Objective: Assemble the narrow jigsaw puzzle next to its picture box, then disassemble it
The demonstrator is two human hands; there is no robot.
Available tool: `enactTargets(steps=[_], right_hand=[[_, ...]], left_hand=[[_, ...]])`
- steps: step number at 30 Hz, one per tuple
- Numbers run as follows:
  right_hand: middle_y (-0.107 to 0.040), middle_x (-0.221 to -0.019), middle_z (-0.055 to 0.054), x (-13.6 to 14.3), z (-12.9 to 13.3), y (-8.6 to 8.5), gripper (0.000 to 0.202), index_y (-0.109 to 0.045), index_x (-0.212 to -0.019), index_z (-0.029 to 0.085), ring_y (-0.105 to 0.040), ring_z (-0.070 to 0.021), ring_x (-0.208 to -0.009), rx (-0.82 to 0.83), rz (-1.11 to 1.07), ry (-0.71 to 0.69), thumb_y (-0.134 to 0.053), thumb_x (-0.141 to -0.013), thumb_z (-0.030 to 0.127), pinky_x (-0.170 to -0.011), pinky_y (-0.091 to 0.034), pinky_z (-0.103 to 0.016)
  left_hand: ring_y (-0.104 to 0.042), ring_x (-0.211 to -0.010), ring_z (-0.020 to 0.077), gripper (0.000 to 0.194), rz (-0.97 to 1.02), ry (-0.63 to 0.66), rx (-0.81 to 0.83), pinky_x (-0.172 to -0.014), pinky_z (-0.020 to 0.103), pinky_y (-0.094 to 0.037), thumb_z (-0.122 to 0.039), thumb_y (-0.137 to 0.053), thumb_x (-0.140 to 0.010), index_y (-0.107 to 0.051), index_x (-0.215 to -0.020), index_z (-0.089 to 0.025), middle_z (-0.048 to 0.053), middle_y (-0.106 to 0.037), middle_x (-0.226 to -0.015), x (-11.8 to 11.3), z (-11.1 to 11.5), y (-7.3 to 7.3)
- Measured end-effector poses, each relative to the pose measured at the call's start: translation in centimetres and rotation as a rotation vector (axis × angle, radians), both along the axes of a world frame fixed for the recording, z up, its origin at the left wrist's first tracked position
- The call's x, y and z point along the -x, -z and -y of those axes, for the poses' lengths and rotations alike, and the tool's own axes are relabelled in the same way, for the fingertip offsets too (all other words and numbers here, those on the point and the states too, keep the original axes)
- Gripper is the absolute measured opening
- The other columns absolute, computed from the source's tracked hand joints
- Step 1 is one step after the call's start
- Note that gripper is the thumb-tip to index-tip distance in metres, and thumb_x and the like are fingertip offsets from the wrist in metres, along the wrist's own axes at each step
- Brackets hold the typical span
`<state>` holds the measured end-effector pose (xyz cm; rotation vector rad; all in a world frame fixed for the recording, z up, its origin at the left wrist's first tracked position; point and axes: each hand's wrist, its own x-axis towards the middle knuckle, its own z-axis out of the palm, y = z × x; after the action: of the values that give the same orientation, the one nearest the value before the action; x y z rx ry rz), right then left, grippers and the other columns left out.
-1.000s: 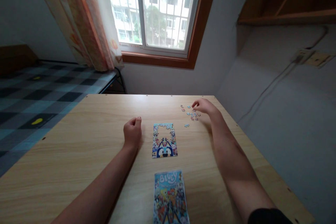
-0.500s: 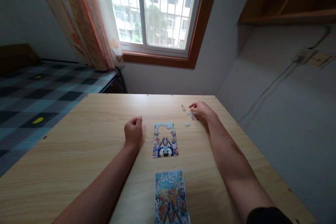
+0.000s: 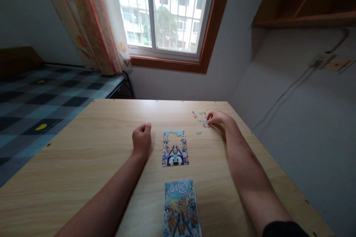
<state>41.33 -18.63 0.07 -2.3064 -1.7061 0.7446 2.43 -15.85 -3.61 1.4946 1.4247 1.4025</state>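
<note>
A partly assembled puzzle (image 3: 175, 157) lies on the wooden table (image 3: 111, 129), with a gap in its upper middle where the wood shows. Left of it my left hand (image 3: 141, 138) rests on the table, closed in a fist; nothing shows in it. My right hand (image 3: 217, 117) is at the right edge of several loose puzzle pieces (image 3: 200, 120), its fingers bent together and pointing down at them. Whether a piece is between those fingertips is too small to tell. One piece (image 3: 198, 132) lies apart, nearer the puzzle.
A Bluey puzzle box (image 3: 181, 207) lies at the near side of the table, below the puzzle. Beyond the table stand a window (image 3: 175, 14) and a curtain (image 3: 91, 22). A bed (image 3: 55, 89) with a checked cover is at the left.
My right hand has moved a little right and toward me, uncovering pieces at the back of the loose group. My left hand has stayed in place.
</note>
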Motion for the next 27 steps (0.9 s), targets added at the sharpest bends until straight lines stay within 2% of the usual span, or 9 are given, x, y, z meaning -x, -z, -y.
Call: enactTargets(steps=[6, 8, 10, 12, 14, 17, 19, 22, 27], right_hand=[[-0.065, -0.068, 0.0, -0.9, 1.0, -1.1, 0.021, -0.073, -0.083, 0.016, -0.053, -0.0105, -0.06, 0.057, -0.106, 0.005, -0.079, -0.067, 0.029, -0.053, -0.035, -0.022], [-0.059, -0.063, 0.002, -1.0, 1.6, -2.0, 0.025, -0.07, -0.081, 0.016, -0.046, -0.009, -0.055, 0.08, -0.213, -0.007, -0.08, -0.067, 0.034, -0.049, -0.028, -0.022], [-0.056, -0.063, 0.002, -0.4, 2.0, -2.9, 0.029, -0.067, -0.08, 0.016, -0.043, -0.0083, -0.056, 0.06, -0.346, -0.027, -0.081, -0.065, 0.037, -0.047, -0.024, -0.021], [-0.057, -0.067, 0.001, 1.2, 1.9, -3.6, 0.032, -0.065, -0.081, 0.016, -0.045, -0.0079, -0.058, 0.02, -0.478, -0.069, -0.082, -0.064, 0.038, -0.048, -0.024, -0.02], [-0.059, -0.071, 0.0, 3.7, 1.6, -3.9, 0.033, -0.065, -0.082, 0.016, -0.046, -0.0077, -0.06, 0.0, -0.606, -0.129, -0.083, -0.064, 0.037, -0.048, -0.025, -0.02], [-0.062, -0.075, 0.0, 8.5, 0.9, -3.6, 0.032, -0.065, -0.083, 0.017, -0.046, -0.0072, -0.06, 0.014, -0.751, -0.202, -0.084, -0.064, 0.035, -0.046, -0.024, -0.02], [-0.06, -0.071, 0.001, 11.4, 0.5, -3.0, 0.03, -0.065, -0.083, 0.018, -0.044, -0.0069, -0.058, 0.038, -0.819, -0.217, -0.083, -0.066, 0.034, -0.046, -0.023, -0.02], [-0.057, -0.068, 0.003, 14.1, 0.4, -2.1, 0.027, -0.063, -0.084, 0.018, -0.044, -0.0065, -0.056, 0.075, -0.894, -0.217, -0.081, -0.07, 0.033, -0.045, -0.022, -0.02], [-0.061, -0.073, 0.002, 15.3, 0.6, -1.2, 0.024, -0.061, -0.087, 0.019, -0.045, -0.0056, -0.055, 0.074, -1.001, -0.212, -0.078, -0.074, 0.028, -0.044, -0.022, -0.019]], left_hand=[[-0.035, -0.049, 0.013, 0.04, -0.033, 0.029, -0.019, -0.048, 0.026, -0.028, -0.046, -0.05, -0.087, -0.035, -0.058, -0.024, -0.005, -0.031, -0.049, 0.0, 0.4, -0.6], [-0.033, -0.05, 0.0124, 0.041, -0.087, 0.039, -0.078, -0.05, 0.026, -0.028, -0.044, -0.049, -0.089, -0.032, -0.057, -0.023, -0.005, -0.028, -0.05, -0.2, 1.0, -1.0], [-0.032, -0.051, 0.0119, 0.043, -0.191, 0.08, -0.21, -0.053, 0.026, -0.029, -0.039, -0.05, -0.089, -0.03, -0.055, -0.022, -0.005, -0.028, -0.052, -0.5, 1.7, -1.6], [-0.036, -0.053, 0.0122, 0.043, -0.33, 0.159, -0.374, -0.056, 0.027, -0.032, -0.034, -0.052, -0.09, -0.033, -0.054, -0.021, -0.004, -0.034, -0.053, -0.9, 2.5, -2.1], [-0.044, -0.057, 0.0132, 0.038, -0.443, 0.245, -0.501, -0.061, 0.027, -0.038, -0.032, -0.056, -0.091, -0.043, -0.057, -0.021, -0.002, -0.048, -0.059, -1.3, 3.1, -2.3], [-0.056, -0.067, 0.015, 0.022, -0.507, 0.33, -0.583, -0.067, 0.028, -0.047, -0.032, -0.062, -0.093, -0.063, -0.075, -0.02, 0.003, -0.065, -0.077, -1.8, 3.6, -2.3], [-0.061, -0.072, 0.0161, 0.012, -0.511, 0.347, -0.588, -0.07, 0.029, -0.051, -0.031, -0.066, -0.092, -0.069, -0.089, -0.021, 0.004, -0.07, -0.087, -1.9, 3.6, -2.0], [-0.066, -0.076, 0.0173, 0.013, -0.491, 0.355, -0.54, -0.074, 0.031, -0.054, -0.029, -0.068, -0.091, -0.071, -0.101, -0.021, 0.004, -0.074, -0.093, -1.9, 3.5, -1.7], [-0.07, -0.08, 0.0177, 0.014, -0.404, 0.401, -0.437, -0.076, 0.031, -0.057, -0.024, -0.069, -0.09, -0.072, -0.104, -0.022, 0.002, -0.077, -0.091, -2.0, 3.3, -1.5]])
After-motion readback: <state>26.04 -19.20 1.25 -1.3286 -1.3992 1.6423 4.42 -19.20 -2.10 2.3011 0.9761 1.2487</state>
